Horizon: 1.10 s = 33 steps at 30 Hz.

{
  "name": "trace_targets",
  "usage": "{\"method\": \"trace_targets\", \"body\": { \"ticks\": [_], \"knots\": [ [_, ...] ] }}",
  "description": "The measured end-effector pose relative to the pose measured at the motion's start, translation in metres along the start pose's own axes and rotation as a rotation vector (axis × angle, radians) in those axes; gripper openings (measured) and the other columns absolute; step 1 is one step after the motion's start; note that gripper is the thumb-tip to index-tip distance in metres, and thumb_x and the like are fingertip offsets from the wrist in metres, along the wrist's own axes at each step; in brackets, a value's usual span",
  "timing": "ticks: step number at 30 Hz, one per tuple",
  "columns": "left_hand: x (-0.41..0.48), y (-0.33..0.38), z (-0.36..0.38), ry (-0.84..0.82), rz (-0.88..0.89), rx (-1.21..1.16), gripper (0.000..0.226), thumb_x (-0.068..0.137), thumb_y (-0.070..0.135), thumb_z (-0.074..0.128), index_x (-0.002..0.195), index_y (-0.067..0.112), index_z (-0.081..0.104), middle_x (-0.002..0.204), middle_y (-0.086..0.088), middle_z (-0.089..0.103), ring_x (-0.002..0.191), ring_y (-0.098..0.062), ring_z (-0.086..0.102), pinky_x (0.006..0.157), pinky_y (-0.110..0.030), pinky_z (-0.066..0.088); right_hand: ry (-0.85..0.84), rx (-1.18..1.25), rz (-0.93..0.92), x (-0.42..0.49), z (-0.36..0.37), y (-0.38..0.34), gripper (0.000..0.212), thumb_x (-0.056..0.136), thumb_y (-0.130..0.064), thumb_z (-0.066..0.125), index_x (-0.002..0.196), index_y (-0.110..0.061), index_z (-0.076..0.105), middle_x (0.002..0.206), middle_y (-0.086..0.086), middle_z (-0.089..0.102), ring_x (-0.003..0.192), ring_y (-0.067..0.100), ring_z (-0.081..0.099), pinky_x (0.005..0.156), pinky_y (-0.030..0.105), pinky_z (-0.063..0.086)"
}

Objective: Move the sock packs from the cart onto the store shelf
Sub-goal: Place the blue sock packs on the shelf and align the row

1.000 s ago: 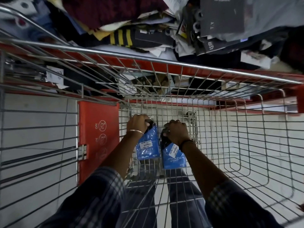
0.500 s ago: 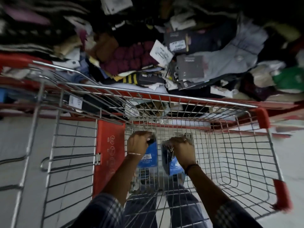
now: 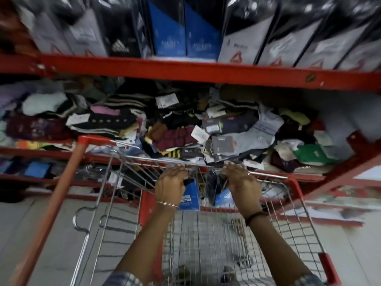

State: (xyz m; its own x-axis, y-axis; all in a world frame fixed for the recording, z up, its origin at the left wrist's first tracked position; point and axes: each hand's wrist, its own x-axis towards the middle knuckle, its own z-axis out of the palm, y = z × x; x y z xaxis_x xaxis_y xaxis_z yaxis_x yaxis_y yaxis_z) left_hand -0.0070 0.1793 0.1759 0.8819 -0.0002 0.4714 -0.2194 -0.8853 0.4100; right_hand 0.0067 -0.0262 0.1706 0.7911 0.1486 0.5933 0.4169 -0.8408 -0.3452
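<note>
My left hand (image 3: 171,185) grips the top of a blue sock pack (image 3: 189,198), which hangs below it over the wire cart (image 3: 206,244). My right hand (image 3: 242,183) holds a second blue pack (image 3: 221,196), mostly hidden under the hand, with its dark top showing. Both hands are near the cart's far rim, close to the red store shelf (image 3: 185,69). On that upper shelf, matching blue packs (image 3: 185,36) stand upright among grey and black ones.
The middle shelf holds a messy heap of loose socks and tags (image 3: 185,129). The cart's red handle bar (image 3: 55,199) runs diagonally at left. A red shelf upright (image 3: 338,172) slants at right. Grey tiled floor lies beneath.
Both hands have risen from deep in the cart basket to its far rim, each carrying a pack. My view has tilted up, bringing the upper shelf into sight.
</note>
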Motion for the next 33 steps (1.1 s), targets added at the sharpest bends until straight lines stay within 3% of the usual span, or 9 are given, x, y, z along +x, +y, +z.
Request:
{"method": "trace_targets", "body": {
  "ticks": [5,8,10,15,19,25,29,33],
  "knots": [
    [0.044,0.009,-0.044,0.171,0.059,-0.046,0.046,0.043,-0.022,0.077,0.079,0.005,0.076,0.086,-0.009,0.075,0.082,-0.021,0.072,0.075,-0.037,0.059,0.26,0.006,-0.107,0.059,-0.04,-0.02,0.023,0.071,0.004,0.066,0.084,-0.012,0.077,0.092,0.003,0.076,0.086,0.014,0.071,0.07,0.024,0.054],
    [0.071,0.017,-0.077,0.274,0.078,-0.058,0.041,0.048,-0.021,0.077,0.08,0.005,0.077,0.086,-0.008,0.075,0.083,-0.021,0.071,0.078,-0.034,0.056,0.373,0.004,-0.146,0.092,-0.063,-0.036,0.024,0.068,0.006,0.069,0.083,-0.012,0.077,0.091,0.003,0.076,0.085,0.015,0.071,0.065,0.026,0.057],
    [0.088,0.022,-0.097,0.347,0.116,-0.053,0.04,0.05,-0.022,0.077,0.079,0.005,0.076,0.085,-0.008,0.075,0.082,-0.02,0.071,0.077,-0.033,0.056,0.426,-0.001,-0.175,0.112,-0.075,-0.043,0.023,0.068,0.005,0.069,0.083,-0.011,0.077,0.091,0.005,0.076,0.083,0.017,0.072,0.072,0.026,0.053],
    [0.14,0.026,-0.148,0.492,0.181,-0.041,0.036,0.059,-0.02,0.074,0.084,0.005,0.076,0.088,-0.01,0.075,0.086,-0.021,0.071,0.09,-0.037,0.051,0.53,0.015,-0.212,0.158,-0.105,-0.065,0.019,0.071,0.0,0.071,0.085,-0.011,0.077,0.09,0.003,0.076,0.082,0.016,0.071,0.074,0.024,0.05],
    [0.18,0.026,-0.184,0.598,0.221,-0.056,0.029,0.063,-0.016,0.075,0.084,0.004,0.076,0.087,-0.01,0.075,0.085,-0.022,0.07,0.082,-0.04,0.056,0.615,0.017,-0.228,0.187,-0.118,-0.078,0.014,0.075,-0.004,0.073,0.085,-0.013,0.077,0.088,0.0,0.076,0.08,0.014,0.071,0.071,0.022,0.049],
    [0.242,0.027,-0.207,0.737,0.354,-0.033,0.021,0.072,-0.01,0.07,0.089,0.003,0.074,0.094,-0.01,0.074,0.092,-0.021,0.069,0.086,-0.04,0.054,0.668,0.024,-0.25,0.222,-0.126,-0.09,0.011,0.079,-0.006,0.075,0.086,-0.014,0.076,0.09,-0.002,0.075,0.079,0.013,0.071,0.06,0.028,0.056],
    [0.282,0.033,-0.205,0.769,0.433,-0.031,0.021,0.071,-0.011,0.07,0.086,0.004,0.074,0.095,-0.009,0.074,0.092,-0.02,0.069,0.093,-0.03,0.048,0.717,0.038,-0.276,0.242,-0.128,-0.097,0.01,0.079,-0.006,0.076,0.086,-0.014,0.076,0.09,-0.001,0.075,0.081,0.013,0.071,0.059,0.031,0.058],
    [0.305,0.031,-0.191,0.723,0.506,0.045,0.025,0.066,-0.015,0.071,0.084,0.002,0.073,0.092,-0.011,0.074,0.088,-0.022,0.07,0.089,-0.032,0.049,0.772,0.02,-0.323,0.265,-0.13,-0.106,0.01,0.078,-0.007,0.076,0.086,-0.012,0.076,0.089,0.0,0.075,0.079,0.013,0.071,0.059,0.029,0.057]
  ]
}}
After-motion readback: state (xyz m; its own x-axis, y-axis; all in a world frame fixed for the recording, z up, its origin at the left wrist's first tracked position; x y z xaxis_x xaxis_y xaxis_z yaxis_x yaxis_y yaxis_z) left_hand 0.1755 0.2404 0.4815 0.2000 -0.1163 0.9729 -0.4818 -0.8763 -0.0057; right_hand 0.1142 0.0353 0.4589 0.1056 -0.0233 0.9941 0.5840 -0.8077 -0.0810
